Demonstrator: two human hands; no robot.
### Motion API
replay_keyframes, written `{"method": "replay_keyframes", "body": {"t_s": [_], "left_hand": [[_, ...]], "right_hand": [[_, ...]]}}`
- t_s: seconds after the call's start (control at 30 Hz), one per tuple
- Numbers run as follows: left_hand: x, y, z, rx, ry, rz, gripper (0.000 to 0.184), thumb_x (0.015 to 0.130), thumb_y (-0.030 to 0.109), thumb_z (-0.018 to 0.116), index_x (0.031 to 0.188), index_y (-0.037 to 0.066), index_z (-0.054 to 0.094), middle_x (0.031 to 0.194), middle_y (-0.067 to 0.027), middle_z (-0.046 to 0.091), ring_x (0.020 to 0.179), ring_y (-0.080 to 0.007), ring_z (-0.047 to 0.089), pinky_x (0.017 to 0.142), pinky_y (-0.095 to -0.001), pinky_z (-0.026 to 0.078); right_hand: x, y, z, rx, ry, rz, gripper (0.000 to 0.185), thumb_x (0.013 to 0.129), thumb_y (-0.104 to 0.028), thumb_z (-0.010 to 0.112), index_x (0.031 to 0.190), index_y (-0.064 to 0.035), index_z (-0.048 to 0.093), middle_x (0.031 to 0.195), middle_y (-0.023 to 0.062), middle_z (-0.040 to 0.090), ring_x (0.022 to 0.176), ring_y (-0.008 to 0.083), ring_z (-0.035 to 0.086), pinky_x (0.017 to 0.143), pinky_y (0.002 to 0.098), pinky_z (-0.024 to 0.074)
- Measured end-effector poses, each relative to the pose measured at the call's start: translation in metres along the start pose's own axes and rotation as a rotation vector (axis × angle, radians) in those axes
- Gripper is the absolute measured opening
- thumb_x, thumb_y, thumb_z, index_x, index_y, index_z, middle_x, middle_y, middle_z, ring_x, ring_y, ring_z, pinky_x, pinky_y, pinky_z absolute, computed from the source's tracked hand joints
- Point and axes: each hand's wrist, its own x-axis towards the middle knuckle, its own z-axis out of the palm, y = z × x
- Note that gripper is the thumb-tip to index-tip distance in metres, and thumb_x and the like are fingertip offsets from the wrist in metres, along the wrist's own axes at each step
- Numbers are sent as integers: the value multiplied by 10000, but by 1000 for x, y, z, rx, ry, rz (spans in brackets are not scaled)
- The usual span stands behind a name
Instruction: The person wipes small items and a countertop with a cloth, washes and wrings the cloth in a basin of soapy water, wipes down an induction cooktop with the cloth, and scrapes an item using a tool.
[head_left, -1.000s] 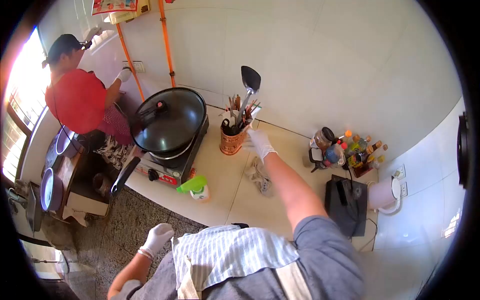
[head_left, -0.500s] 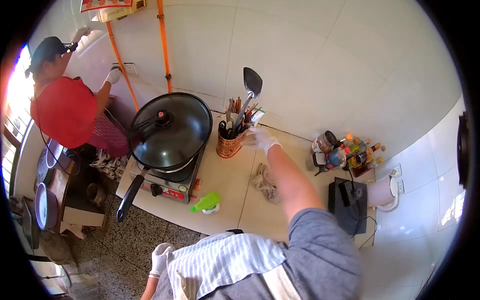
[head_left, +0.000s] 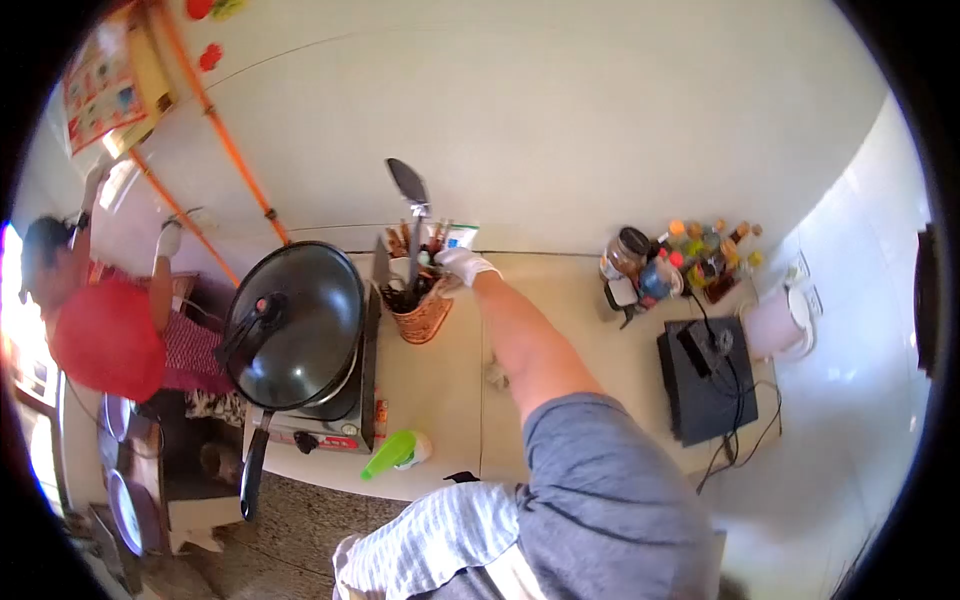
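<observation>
My right hand (head_left: 465, 268), in a white glove, is at the right rim of a brown patterned utensil holder (head_left: 422, 322). Its fingers look curled, but what they hold, if anything, is hidden. Out of the holder rise a black-headed spatula (head_left: 407, 180), a broad flat blade (head_left: 381, 263) and several chopsticks (head_left: 397, 241). Behind my fingertips is a small white and blue packet (head_left: 460, 236). A pale shape beside my striped apron (head_left: 440, 535) may be my left hand (head_left: 346, 556); its fingers cannot be made out.
A lidded black wok (head_left: 300, 330) sits on a portable stove (head_left: 345, 425), handle forward. Near the counter front stands a green-topped bottle (head_left: 395, 453). Jars (head_left: 627, 252), bottles and a dark box (head_left: 705, 380) occupy the right. Another person in red (head_left: 110, 340) works at left.
The view has shifted, so the wok and holder appear further left and lower. My right hand stays near the holder's rim. My left hand, plain before, is now mostly hidden.
</observation>
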Motion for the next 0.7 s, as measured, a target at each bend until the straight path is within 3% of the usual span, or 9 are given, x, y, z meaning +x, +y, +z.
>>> {"method": "replay_keyframes", "body": {"t_s": [0.07, 0.13, 0.23, 0.3, 0.37, 0.43, 0.7], "left_hand": [[-8, 11, 10, 116, 52, -32, 175, 887, 42, 664, 1047, -27, 649, 929, -98, 692, 769, -168, 638, 700, -314, 536], [-14, 19, 14, 160, 71, -45, 173, 887, 43, 664, 1044, -27, 650, 925, -96, 690, 764, -167, 636, 696, -315, 534], [-14, 25, 19, 204, 79, -49, 169, 886, 44, 664, 1040, -26, 650, 918, -93, 687, 757, -165, 631, 691, -316, 532], [-12, 29, 23, 233, 73, -46, 166, 886, 44, 663, 1037, -25, 650, 913, -91, 685, 753, -164, 629, 687, -316, 531], [-6, 35, 28, 262, 60, -29, 164, 886, 45, 663, 1034, -24, 650, 909, -90, 683, 748, -163, 626, 683, -317, 529], [0, 40, 34, 285, 47, -13, 162, 885, 46, 663, 1031, -23, 651, 904, -88, 681, 744, -162, 623, 679, -318, 528], [26, 47, 45, 313, -9, 67, 152, 884, 48, 662, 1019, -21, 652, 886, -81, 674, 726, -157, 612, 664, -321, 522]], "right_hand": [[9, 11, -5, 83, -149, -14, 497, 927, -289, 560, 1298, 26, 459, 1249, 258, 546, 870, 448, 689, 695, 529, 625], [19, 31, -7, 3, -167, -106, 462, 926, -279, 547, 1260, 34, 486, 1192, 253, 577, 893, 440, 689, 685, 523, 624], [-76, 18, -4, -69, 45, -192, 350, 907, -213, 524, 1106, 71, 573, 940, 229, 654, 777, 370, 707, 577, 448, 592], [-96, 35, 0, 23, 228, -258, 291, 903, -98, 511, 1161, -20, 620, 946, 218, 677, 804, 332, 713, 701, 413, 596], [-77, 65, -9, 84, 276, -417, 254, 897, -114, 536, 1110, -45, 657, 921, 214, 687, 768, 324, 706, 715, 366, 567], [-96, 70, -20, 45, 251, -342, 240, 903, -140, 550, 1091, -31, 652, 897, 199, 687, 734, 323, 692, 691, 373, 559], [-213, 86, -88, 418, 361, -194, 217, 961, -217, 490, 1052, -69, 620, 877, 100, 647, 738, 234, 642, 640, 369, 560]]}}
